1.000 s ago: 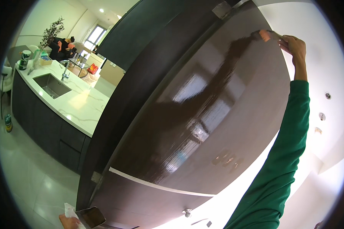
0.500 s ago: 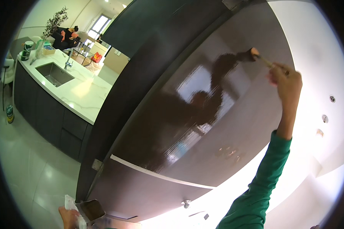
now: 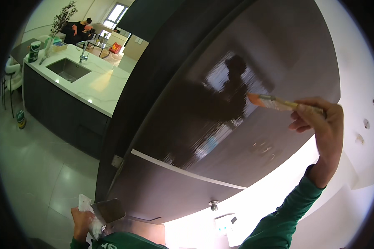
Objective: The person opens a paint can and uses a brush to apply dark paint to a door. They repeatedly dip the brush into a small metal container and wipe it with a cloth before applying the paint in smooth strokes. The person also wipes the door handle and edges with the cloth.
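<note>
Right hand point(image 3: 322, 118): fingers clamped on 1 paintbrush point(image 3: 272, 100), its orange bristles at the glossy brown door point(image 3: 293, 66), contact unconfirmed. Left hand point(image 3: 82, 219), low down: fingers closed on 1 open rectangular container point(image 3: 110, 211) with white paper point(image 3: 86, 203). 1 pale tape strip point(image 3: 187, 171) crosses the door below the brush. Worktop point(image 3: 102, 76) with 1 sink point(image 3: 68, 71) stands left

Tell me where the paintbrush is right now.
In the head view, the paintbrush is right of centre, in the person's right hand, its orange bristles pointing left, at the glossy dark brown panel.
</note>
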Demonstrator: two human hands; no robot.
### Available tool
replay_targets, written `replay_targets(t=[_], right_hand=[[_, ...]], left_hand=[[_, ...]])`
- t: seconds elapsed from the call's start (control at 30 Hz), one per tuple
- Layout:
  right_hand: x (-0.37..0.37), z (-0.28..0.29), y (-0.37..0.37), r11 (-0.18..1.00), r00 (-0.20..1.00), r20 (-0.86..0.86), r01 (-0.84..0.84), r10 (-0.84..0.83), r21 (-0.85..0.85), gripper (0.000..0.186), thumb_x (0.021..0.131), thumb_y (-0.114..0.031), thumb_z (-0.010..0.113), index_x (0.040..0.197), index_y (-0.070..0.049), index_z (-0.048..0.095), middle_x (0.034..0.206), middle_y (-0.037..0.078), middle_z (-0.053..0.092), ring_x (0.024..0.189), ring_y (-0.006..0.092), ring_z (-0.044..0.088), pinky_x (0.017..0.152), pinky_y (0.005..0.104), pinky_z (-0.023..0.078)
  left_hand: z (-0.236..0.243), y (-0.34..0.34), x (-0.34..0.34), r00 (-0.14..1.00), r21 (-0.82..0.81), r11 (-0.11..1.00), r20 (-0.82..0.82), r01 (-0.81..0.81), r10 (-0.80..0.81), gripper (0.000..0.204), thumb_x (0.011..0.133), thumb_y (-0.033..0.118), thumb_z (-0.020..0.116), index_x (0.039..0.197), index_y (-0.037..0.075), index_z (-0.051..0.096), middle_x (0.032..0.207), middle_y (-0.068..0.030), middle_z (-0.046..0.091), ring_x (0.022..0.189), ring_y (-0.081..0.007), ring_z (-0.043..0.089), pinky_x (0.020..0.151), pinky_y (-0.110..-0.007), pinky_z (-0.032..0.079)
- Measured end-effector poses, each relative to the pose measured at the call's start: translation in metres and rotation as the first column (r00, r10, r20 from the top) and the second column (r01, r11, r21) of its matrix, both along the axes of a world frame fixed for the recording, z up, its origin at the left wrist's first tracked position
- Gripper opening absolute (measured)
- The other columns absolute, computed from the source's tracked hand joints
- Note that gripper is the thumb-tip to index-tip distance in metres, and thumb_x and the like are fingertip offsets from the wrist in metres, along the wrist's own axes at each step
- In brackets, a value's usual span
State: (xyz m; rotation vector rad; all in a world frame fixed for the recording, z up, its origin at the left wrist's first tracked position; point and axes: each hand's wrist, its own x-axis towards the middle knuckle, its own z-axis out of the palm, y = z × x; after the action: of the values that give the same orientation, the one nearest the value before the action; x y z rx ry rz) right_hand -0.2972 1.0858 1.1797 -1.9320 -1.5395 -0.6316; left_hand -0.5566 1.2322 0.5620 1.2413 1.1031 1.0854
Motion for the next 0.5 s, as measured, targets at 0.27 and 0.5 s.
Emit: replay_targets(t=[0.27, 0.5], right_hand=[[0.026, 0.054, 0.044, 0.999, 1.000, 0.019, -0.005, 0.005, -0.034, 0.029, 0.087, -0.020, 0.062, 0.095, 0.007, 0.068, 0.074, 0.013, 0.068, 0.062, 0.0178, 0.068, 0.058, 0.0258, 0.055], [0.030, 0.170, 0.051, 0.966, 0.970, 0.215, 0.059, -0.116, 0.252, 0.032, 0.089, -0.025, 0.060, 0.102, 0.004, 0.069, 0.089, 0.011, 0.072, 0.078, 0.0171, 0.070, 0.074, 0.0285, 0.056]], left_hand=[[0.031, -0.004, -0.003, 0.990, -0.244, 0.969, 0.123, -0.031, 0.063, 0.009, 0.053, -0.004, 0.061, 0.061, -0.001, 0.057, 0.057, -0.0039, 0.055, 0.047, -0.0152, 0.052, 0.043, -0.030, 0.037], [0.024, -0.007, -0.006, 0.985, -0.260, 0.965, 0.160, -0.022, 0.065, 0.011, 0.052, -0.004, 0.061, 0.062, -0.002, 0.058, 0.057, -0.0037, 0.055, 0.047, -0.0158, 0.053, 0.043, -0.030, 0.038]])
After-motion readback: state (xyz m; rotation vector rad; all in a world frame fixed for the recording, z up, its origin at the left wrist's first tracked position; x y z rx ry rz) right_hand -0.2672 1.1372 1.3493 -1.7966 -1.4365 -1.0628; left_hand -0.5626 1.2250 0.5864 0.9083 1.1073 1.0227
